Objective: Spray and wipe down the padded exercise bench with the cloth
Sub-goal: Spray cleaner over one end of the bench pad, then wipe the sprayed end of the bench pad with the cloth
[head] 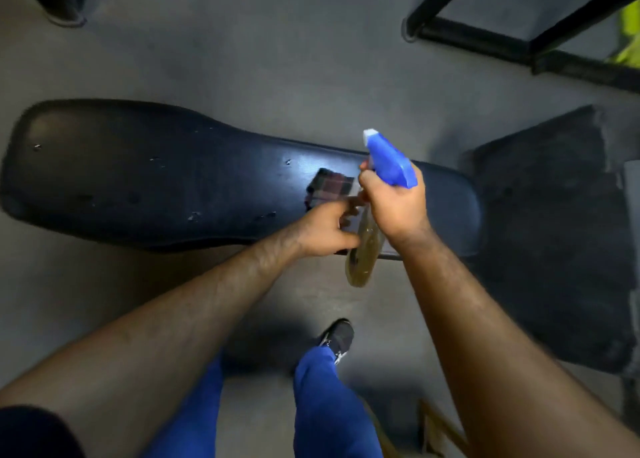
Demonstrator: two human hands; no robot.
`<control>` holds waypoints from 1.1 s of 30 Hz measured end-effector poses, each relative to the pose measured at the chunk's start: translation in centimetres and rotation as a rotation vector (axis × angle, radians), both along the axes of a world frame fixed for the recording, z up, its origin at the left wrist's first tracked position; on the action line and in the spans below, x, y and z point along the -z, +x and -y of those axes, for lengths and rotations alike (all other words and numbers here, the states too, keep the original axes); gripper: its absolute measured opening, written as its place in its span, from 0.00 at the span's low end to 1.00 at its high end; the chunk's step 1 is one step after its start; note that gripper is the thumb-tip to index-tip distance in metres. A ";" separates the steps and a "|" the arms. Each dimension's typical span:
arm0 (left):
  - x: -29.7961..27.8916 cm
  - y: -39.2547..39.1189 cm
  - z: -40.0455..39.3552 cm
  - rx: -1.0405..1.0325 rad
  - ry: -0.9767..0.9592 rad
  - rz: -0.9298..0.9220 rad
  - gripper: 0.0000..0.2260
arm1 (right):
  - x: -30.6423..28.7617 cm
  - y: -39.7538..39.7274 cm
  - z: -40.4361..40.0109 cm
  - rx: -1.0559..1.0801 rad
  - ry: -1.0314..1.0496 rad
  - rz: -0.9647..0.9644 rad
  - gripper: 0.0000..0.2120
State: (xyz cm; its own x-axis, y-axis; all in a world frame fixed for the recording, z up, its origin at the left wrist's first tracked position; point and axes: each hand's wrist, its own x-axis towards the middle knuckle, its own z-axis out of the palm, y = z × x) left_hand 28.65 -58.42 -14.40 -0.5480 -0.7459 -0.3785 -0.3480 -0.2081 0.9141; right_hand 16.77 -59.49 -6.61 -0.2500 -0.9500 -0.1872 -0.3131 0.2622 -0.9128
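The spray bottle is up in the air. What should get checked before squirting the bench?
1. Right hand grips the spray bottle: ok.
2. Nozzle points out over the bench: ok.
3. Liquid in the bottle: ok, yellowish fluid shows.
4. Cloth is within reach on the bench: ok.
5. Left hand is clear of the spray path: cannot tell, it sits by the cloth.
6. Finger on the trigger: cannot tell, blurred.

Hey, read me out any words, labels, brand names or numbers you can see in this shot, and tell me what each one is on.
No readable text anywhere in this view.
spray bottle: no legible label on the body or the blue trigger head.
bench: plain dark padding, only scuffs.
cloth: plaid pattern, no lettering.
shoe: too blurred to tell.
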 end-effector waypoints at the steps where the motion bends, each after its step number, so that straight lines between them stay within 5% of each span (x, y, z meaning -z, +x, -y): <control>1: -0.6 -2.1 0.5 0.026 -0.005 -0.020 0.19 | -0.2 -2.2 0.2 -0.015 -0.016 0.009 0.04; 5: -1.1 -9.0 2.7 0.082 -0.079 0.041 0.29 | 0.1 -9.3 1.4 -0.069 -0.084 0.034 0.09; 13: 0.5 -14.8 7.0 -0.067 -0.288 0.291 0.18 | 2.1 -14.0 5.0 -0.077 -0.140 0.211 0.12; 20: 3.0 -14.9 8.8 0.002 -0.431 0.492 0.21 | 4.3 -13.8 6.2 -0.090 -0.011 0.327 0.16; 24: 3.5 -14.9 8.9 -0.045 -0.319 0.462 0.23 | 4.4 -13.9 6.7 -0.090 -0.003 0.314 0.15; 33: 3.2 -15.2 8.9 -0.089 -0.255 0.244 0.21 | 4.7 -14.5 5.6 -0.058 0.044 0.313 0.29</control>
State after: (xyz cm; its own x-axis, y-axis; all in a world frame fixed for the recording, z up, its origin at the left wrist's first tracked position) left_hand 13.42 -67.28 -17.61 -0.3929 -0.8741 -0.2855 -0.5534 -0.0232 0.8326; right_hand 2.27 -65.07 -11.27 -0.1197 -0.9502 -0.2877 -0.0342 0.2935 -0.9553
